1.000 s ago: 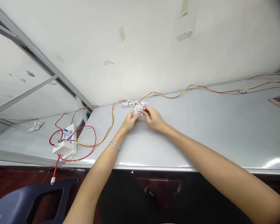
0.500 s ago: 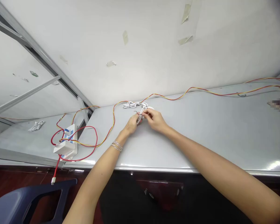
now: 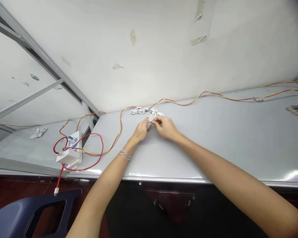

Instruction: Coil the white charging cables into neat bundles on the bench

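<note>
Head view: left hand [image 3: 140, 131] and right hand [image 3: 167, 128], fingers curled closed, pinch a white cable [image 3: 152, 118] over a grey table [image 3: 213, 138] at dial's centre. Its coil looks formed, its fastening perhaps unfinished; a tied bundle [image 3: 138, 111] lies at ten o'clock, a second bundle [image 3: 157, 112] at one.

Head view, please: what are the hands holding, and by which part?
A coiled white cable: left hand around its lower end, right hand pinching its side.

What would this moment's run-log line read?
left hand: holding white cable coil | right hand: pinching at same coil | behind: more white coils, red-yellow wire | to the left: power strip
</note>
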Available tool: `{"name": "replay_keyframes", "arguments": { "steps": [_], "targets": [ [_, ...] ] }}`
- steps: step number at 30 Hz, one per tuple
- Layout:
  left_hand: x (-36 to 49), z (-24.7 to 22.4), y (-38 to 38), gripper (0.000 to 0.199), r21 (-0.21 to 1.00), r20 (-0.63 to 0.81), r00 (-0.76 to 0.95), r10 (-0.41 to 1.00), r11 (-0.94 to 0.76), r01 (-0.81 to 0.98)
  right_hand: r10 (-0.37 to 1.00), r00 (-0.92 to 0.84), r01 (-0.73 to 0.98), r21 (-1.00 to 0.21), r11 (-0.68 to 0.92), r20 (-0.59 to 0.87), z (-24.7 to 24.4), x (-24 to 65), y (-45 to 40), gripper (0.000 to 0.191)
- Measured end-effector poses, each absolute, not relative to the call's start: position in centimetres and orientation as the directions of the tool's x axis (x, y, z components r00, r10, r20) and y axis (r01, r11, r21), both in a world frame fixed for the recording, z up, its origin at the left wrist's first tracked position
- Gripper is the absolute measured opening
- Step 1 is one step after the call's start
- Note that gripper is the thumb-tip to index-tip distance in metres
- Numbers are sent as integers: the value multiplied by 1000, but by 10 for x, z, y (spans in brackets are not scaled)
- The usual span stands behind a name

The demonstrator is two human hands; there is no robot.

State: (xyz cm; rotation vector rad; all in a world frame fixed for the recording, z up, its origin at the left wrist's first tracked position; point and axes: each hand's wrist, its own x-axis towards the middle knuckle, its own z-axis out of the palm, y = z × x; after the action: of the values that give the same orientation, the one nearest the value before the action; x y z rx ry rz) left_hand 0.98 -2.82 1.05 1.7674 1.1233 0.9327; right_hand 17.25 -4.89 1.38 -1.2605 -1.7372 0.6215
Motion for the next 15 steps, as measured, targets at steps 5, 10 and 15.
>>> {"name": "replay_keyframes", "arguments": {
  "steps": [5, 10, 15],
  "targets": [
    [11, 6, -24, 38, 929, 188, 301, 935, -269, 254, 933, -106, 499, -793, 350, 345, 15, 173, -49, 18],
    [15, 9, -26, 32, 956, 175, 248, 953, -225, 187, 945, -110, 511, -798, 320, 308, 15, 172, -49, 19],
    [16, 16, -29, 27, 970, 155, 206, 966, -188, 153, 945, -119, 491, -809, 324, 306, 14, 172, -49, 20]
  ]
}}
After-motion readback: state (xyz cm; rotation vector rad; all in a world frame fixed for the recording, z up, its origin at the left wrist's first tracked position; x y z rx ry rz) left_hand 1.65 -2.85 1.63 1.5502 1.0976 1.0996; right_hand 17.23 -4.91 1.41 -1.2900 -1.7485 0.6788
